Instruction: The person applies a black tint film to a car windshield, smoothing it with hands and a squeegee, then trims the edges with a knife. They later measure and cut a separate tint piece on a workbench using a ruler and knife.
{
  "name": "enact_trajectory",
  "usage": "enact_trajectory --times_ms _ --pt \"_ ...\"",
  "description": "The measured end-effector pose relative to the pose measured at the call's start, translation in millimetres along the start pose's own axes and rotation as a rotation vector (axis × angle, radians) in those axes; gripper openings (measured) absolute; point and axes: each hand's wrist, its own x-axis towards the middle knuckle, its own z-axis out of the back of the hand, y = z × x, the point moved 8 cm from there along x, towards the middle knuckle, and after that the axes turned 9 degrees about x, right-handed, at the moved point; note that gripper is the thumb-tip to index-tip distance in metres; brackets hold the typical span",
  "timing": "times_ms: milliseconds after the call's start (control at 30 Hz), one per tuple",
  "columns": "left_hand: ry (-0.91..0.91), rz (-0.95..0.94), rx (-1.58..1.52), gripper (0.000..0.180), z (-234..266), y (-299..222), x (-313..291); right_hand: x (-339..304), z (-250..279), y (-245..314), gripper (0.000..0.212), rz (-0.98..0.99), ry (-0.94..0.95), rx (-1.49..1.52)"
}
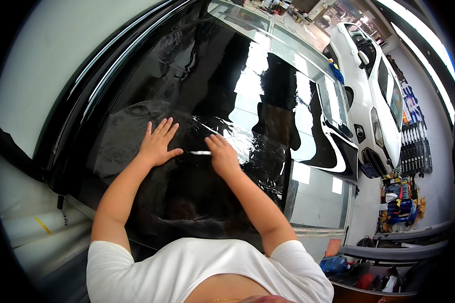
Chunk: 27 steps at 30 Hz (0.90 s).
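Observation:
A large sheet of glossy black film (pixel 187 197) lies spread before me, wrinkled in places and mirroring bright lights. My left hand (pixel 158 143) rests flat on it with the fingers spread and the thumb toward the right. A short way to the right, my right hand (pixel 221 152) is closed on a slim white pointed tool (pixel 201 152). Its narrow end points left, toward my left thumb, and lies low over the film. The rest of the tool is hidden by my fingers, so I cannot tell its exact kind.
Under the film is a glass-topped table (pixel 316 202). Long black rolls (pixel 93 76) run along its left side. A white car (pixel 371 86) stands at the far right, near a wall with hanging tools (pixel 414 149). A cart (pixel 384 267) with a blue bottle sits at lower right.

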Motion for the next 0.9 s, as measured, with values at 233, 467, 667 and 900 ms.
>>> enact_trajectory --times_ms 233,467,667,900 --pt "-0.009 0.008 0.002 0.084 6.1 1.4 -3.8 6.4 47.0 -76.1 0.049 -0.262 -0.112 -0.173" --pt "-0.016 0.023 0.032 0.085 2.9 4.0 -5.2 -14.0 6.6 -1.0 0.051 -0.036 0.022 -0.073" --pt "-0.028 0.016 0.032 0.088 0.5 2.3 -3.2 -55.6 77.9 -122.0 0.05 -0.394 -0.058 -0.34" --pt "0.008 0.03 0.061 0.088 0.6 1.1 -3.2 -80.7 74.4 -59.9 0.047 -0.214 -0.078 -0.098"
